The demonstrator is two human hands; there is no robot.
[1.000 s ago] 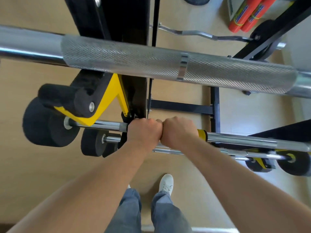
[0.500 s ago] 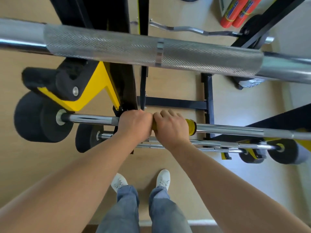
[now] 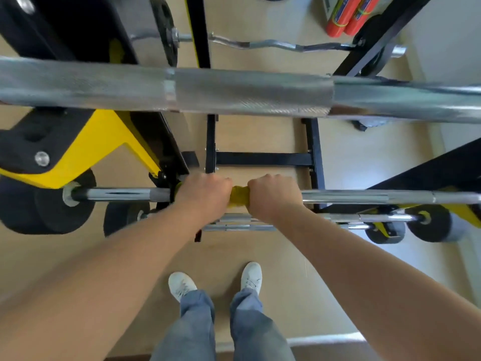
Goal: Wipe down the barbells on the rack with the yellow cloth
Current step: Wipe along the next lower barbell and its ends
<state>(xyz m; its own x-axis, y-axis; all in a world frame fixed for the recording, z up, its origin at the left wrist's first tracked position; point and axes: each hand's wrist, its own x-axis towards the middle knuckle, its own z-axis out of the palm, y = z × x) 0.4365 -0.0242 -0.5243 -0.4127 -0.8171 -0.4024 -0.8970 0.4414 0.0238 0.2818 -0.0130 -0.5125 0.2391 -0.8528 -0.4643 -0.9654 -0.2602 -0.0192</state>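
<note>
The yellow cloth (image 3: 239,196) is wrapped around a chrome barbell (image 3: 364,197) that lies across the black and yellow rack (image 3: 104,144). My left hand (image 3: 203,195) grips the bar and cloth at the left, beside the rack upright. My right hand (image 3: 273,198) grips the cloth just to the right, a small gap apart, with cloth showing between the fists. A thick knurled barbell (image 3: 247,92) crosses the view above, close to the camera. Lower barbells (image 3: 364,218) rest beneath my hands.
Black weight plates (image 3: 39,204) sit on the bar's left end, more plates (image 3: 429,225) at the lower right. A curl bar (image 3: 273,45) and red cylinders (image 3: 348,14) lie at the back. Black frame members (image 3: 263,158) cross the tan floor. My white shoes (image 3: 251,276) stand below.
My two fists were pressed together; now they have parted slightly and yellow cloth shows between them. The view has tilted, bringing the curl bar and my shoes further into sight.
</note>
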